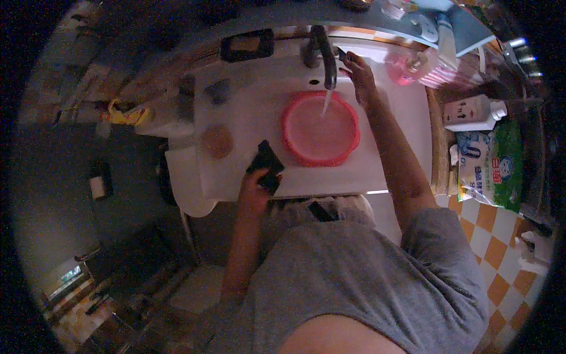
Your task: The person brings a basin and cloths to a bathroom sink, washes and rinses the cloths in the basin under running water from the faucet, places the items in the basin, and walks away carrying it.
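My left hand (257, 188) holds a bunched dark cloth (264, 160) over the front edge of the white sink (309, 183). Up by the dark faucet (327, 59), my right hand (361, 79) has its fingertips at the faucet's side handle (342, 54); blur hides whether they grip it. A stream of water (326, 104) runs from the spout into a round red plastic basin (287, 144) standing in the sink. Water fills much of the basin. To its left, a round brownish object (217, 141) rests on the white surface.
A dark rectangular tray (247, 45) sits behind the sink. Right of the faucet is a pink bottle (402, 68). Along the right side lie a white jug (471, 113) and a green-and-white detergent bag (491, 166) bearing writing. Something yellow (128, 113) is at the left.
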`<action>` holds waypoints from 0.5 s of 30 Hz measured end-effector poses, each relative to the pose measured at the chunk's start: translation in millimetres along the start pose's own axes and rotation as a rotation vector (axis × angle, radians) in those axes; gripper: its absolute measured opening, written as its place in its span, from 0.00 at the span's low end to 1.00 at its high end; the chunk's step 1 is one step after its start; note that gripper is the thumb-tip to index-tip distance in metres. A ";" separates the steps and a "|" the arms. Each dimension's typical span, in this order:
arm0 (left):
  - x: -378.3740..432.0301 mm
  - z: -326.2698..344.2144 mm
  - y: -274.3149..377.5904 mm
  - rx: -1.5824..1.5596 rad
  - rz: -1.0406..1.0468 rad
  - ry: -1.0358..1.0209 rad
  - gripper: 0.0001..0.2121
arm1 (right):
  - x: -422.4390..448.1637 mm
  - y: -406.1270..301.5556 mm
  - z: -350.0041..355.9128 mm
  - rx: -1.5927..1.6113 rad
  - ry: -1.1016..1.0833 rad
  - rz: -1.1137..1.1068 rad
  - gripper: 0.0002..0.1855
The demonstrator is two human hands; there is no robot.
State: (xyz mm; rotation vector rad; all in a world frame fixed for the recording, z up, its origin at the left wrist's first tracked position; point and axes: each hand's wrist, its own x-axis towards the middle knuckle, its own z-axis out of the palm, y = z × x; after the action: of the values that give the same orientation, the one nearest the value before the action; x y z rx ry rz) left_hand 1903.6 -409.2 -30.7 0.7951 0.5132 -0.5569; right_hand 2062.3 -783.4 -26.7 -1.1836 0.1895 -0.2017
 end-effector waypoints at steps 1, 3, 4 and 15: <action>-6.1 -2.5 1.7 -0.014 0.012 0.014 0.21 | -8.0 3.3 13.2 -0.002 0.002 -0.056 0.32; -19.5 -3.3 6.0 -0.162 -0.027 0.177 0.21 | -29.0 2.3 18.7 -0.062 0.037 0.007 0.31; -23.7 -3.5 6.4 -0.174 -0.022 0.188 0.21 | -37.1 1.2 6.9 -0.045 -0.005 0.011 0.31; -0.6 -2.6 10.3 0.591 0.372 -0.007 0.20 | -157.3 86.7 -57.0 -0.341 0.320 0.717 0.34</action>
State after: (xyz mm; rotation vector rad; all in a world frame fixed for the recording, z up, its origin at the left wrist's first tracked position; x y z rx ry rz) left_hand 1909.2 -401.0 -26.6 1.4158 0.1771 -0.3619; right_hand 1900.9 -762.8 -121.8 -1.3409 0.9386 0.2870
